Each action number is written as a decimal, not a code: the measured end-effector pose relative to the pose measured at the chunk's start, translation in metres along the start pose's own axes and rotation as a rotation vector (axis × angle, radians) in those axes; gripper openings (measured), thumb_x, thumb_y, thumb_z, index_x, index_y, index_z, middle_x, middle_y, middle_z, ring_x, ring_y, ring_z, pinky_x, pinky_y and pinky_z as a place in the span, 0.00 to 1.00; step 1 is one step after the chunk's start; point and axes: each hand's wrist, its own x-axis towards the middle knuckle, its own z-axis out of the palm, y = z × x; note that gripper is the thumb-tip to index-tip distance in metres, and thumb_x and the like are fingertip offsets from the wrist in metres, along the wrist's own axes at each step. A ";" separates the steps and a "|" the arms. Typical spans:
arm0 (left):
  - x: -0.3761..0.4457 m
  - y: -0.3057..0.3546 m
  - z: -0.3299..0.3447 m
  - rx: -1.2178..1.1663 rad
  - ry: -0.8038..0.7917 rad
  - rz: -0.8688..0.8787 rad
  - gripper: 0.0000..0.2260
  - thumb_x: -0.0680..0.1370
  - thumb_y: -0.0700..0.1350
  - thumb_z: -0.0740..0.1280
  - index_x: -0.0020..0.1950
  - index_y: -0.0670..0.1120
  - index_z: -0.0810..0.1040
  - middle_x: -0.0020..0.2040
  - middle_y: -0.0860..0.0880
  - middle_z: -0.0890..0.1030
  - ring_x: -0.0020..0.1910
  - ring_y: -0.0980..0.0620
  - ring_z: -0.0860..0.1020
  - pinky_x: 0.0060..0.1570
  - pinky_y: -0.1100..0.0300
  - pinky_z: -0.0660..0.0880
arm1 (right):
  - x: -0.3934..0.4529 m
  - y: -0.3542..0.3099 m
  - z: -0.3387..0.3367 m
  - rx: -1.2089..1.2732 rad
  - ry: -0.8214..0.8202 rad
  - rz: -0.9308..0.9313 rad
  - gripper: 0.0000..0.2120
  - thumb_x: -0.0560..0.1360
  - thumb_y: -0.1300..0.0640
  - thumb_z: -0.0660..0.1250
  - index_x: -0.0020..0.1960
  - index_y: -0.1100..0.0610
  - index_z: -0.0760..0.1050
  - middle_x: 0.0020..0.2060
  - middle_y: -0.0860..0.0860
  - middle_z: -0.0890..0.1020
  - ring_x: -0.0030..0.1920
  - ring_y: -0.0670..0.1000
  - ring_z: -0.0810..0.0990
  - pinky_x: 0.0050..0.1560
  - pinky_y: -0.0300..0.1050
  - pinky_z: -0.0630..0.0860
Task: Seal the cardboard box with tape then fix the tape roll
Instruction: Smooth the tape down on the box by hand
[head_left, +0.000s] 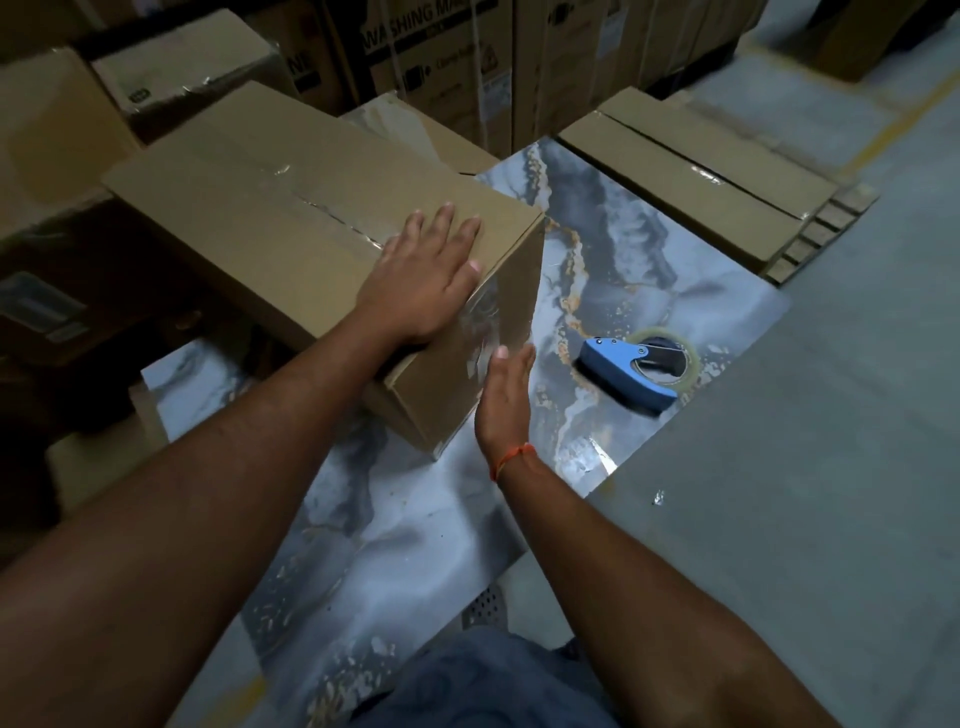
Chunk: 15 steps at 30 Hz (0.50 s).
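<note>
A long brown cardboard box (291, 208) lies on a marble-patterned table (613, 249), with clear tape along its top seam and down its near end face. My left hand (426, 275) rests flat, fingers spread, on the box's top near corner over the tape. My right hand (506, 395) is flat and upright against the taped end face, fingers straight and together. A blue tape dispenser (623, 371) with a clear tape roll (675, 353) lies on the table to the right of the box, apart from both hands.
Another closed cardboard box (696, 182) sits at the table's far right. Large cartons, one printed with washing machine lettering (415, 36), stand behind. Stacked boxes (47, 130) crowd the left. Grey floor (831, 467) lies to the right.
</note>
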 end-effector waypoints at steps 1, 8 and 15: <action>0.000 0.000 -0.001 0.000 0.000 -0.005 0.27 0.85 0.58 0.47 0.84 0.55 0.49 0.85 0.48 0.48 0.83 0.41 0.47 0.79 0.42 0.48 | -0.004 -0.012 0.002 0.002 0.041 -0.083 0.32 0.84 0.41 0.47 0.82 0.53 0.41 0.82 0.46 0.45 0.81 0.43 0.45 0.77 0.38 0.44; -0.002 0.005 -0.002 -0.006 -0.024 -0.020 0.26 0.85 0.57 0.49 0.84 0.55 0.51 0.85 0.48 0.49 0.83 0.41 0.48 0.79 0.43 0.47 | -0.005 -0.054 0.022 0.056 -0.022 -0.174 0.31 0.84 0.42 0.46 0.81 0.53 0.38 0.81 0.47 0.41 0.80 0.43 0.40 0.79 0.43 0.41; 0.000 0.014 -0.001 -0.015 0.006 -0.046 0.27 0.85 0.56 0.52 0.83 0.50 0.55 0.84 0.47 0.52 0.82 0.38 0.50 0.78 0.42 0.51 | 0.004 -0.029 -0.043 -0.094 -0.080 -0.091 0.28 0.84 0.44 0.52 0.80 0.56 0.57 0.80 0.49 0.61 0.79 0.47 0.58 0.76 0.39 0.52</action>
